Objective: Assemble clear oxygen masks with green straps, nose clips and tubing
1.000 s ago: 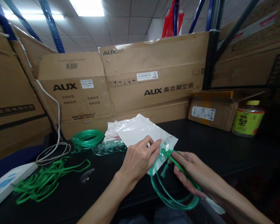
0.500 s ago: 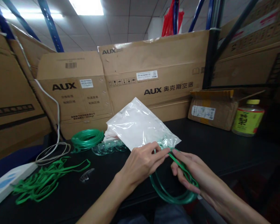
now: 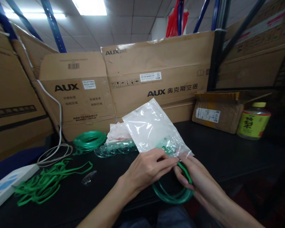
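My left hand (image 3: 148, 169) pinches the lower edge of a clear plastic bag (image 3: 152, 126), which stands tilted up above the black table (image 3: 228, 152). My right hand (image 3: 192, 177) is closed around a coil of green tubing (image 3: 173, 194), whose upper end sits inside the mouth of the bag. The rest of the coil hangs below both hands at the table's front edge. Both hands meet at the bag's opening.
Another green tubing coil (image 3: 89, 141), clear masks (image 3: 114, 148) and a pile of green straps (image 3: 45, 183) lie to the left. White cable (image 3: 54, 152) loops there too. AUX cardboard boxes (image 3: 156, 76) wall the back. A small box (image 3: 218, 110) and yellow-lidded jar (image 3: 253, 122) stand right.
The bag has been lifted off the table and tilted upright. The green coil has shrunk between my hands as its top end went into the bag's mouth.
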Motion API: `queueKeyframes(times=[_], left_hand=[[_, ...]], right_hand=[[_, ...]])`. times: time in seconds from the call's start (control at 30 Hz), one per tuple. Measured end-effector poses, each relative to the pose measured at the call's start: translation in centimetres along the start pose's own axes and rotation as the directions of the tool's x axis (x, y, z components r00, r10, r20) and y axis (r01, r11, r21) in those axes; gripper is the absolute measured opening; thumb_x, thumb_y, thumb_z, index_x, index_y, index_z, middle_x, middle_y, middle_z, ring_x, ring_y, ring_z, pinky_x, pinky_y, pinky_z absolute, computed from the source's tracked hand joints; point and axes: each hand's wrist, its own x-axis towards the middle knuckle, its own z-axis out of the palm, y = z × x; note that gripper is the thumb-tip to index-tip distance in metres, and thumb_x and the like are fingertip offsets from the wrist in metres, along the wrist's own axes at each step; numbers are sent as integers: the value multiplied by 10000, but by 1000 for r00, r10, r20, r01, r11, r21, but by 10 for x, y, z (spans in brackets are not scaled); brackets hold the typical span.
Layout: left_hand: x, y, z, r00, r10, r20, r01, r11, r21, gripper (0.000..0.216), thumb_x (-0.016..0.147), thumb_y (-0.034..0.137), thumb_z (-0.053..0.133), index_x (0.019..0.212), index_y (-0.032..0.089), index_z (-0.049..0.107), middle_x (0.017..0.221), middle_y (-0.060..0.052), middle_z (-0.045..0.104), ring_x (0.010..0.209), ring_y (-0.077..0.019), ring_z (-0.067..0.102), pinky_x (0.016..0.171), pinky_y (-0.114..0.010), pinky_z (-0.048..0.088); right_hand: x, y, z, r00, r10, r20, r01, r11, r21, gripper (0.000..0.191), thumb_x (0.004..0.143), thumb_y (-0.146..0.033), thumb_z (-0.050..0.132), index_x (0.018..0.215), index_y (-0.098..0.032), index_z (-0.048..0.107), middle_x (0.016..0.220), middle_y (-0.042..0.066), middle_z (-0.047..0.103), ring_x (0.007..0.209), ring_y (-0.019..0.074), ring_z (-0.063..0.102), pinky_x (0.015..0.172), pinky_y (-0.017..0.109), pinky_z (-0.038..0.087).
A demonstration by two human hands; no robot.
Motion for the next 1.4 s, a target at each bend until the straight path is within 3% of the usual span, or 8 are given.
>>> queueKeyframes(times=[0.13, 0.3, 0.6, 0.8, 1.03, 1.2, 1.27, 1.4], left_hand=[[-1, -2, 0, 1000, -13, 20, 13, 1000, 9, 250, 1029, 245, 513, 1190, 175, 691, 860, -29, 668, 741, -127, 613, 651, -217, 533], [-2, -3, 1, 997, -58, 50, 56, 998, 28, 343, 1035, 309, 500, 1321, 157, 611, 879, -36, 654, 777, -138, 638, 701, -235, 567], [-2, -2, 1, 992, -41, 115, 27, 992, 123, 342, 1017, 250, 530, 1331, 123, 579, 871, -39, 655, 793, -177, 634, 728, -292, 582], [0, 2, 1, 989, -71, 127, 44, 978, 205, 233, 1030, 212, 477, 1167, 114, 638, 837, -43, 645, 771, -182, 633, 704, -296, 571], [-1, 4, 7, 997, -14, 71, 5, 992, 122, 215, 1025, 205, 490, 1144, 133, 654, 791, -23, 625, 723, -157, 618, 680, -258, 546], [-1, 5, 8, 999, -41, 33, 37, 995, 96, 196, 1014, 181, 503, 1106, 118, 664, 826, -36, 648, 738, -164, 624, 692, -267, 547], [-1, 4, 9, 996, -79, 35, 76, 993, 93, 210, 1025, 204, 486, 1093, 123, 667, 840, -42, 656, 745, -167, 628, 692, -273, 550], [-3, 3, 11, 991, -119, 60, 113, 989, 95, 251, 1044, 256, 451, 1102, 137, 663, 833, -41, 648, 762, -172, 627, 707, -281, 554]], right_hand=[[2, 2, 3, 1000, -6, -14, 6, 1000, 17, 407, 889, -579, 597, 801, -193, 500, 401, -91, 381, 377, 48, 239, 411, 197, 135], [4, 3, -10, 995, 82, 54, -90, 981, 170, 359, 909, -497, 542, 730, -186, 519, 447, -55, 437, 386, 61, 314, 401, 197, 198], [-3, 0, -17, 990, 140, -12, -128, 936, 327, 322, 640, -417, 831, 778, -159, 694, 569, -11, 588, 500, 96, 463, 405, 179, 337], [-7, 0, -14, 994, 101, 31, -106, 938, 330, 284, 686, -312, 902, 854, -137, 755, 758, 27, 698, 665, 115, 624, 648, 189, 554], [-1, 10, -22, 994, 76, -80, -37, 912, 408, 280, 621, -261, 951, 804, -169, 760, 728, 3, 706, 659, 108, 655, 661, 160, 583], [-8, 3, -18, 995, 63, -81, -35, 952, 305, 296, 658, -361, 926, 851, -186, 785, 828, 37, 739, 737, 142, 684, 657, 189, 575], [-14, -2, -15, 997, 59, -48, -46, 970, 241, 314, 691, -394, 902, 906, -191, 798, 909, 52, 753, 805, 150, 686, 681, 188, 557], [-22, -7, -13, 983, 81, 167, -105, 984, 144, 462, 673, -290, 916, 1106, -213, 776, 1003, 51, 746, 884, 157, 676, 777, 204, 538]])
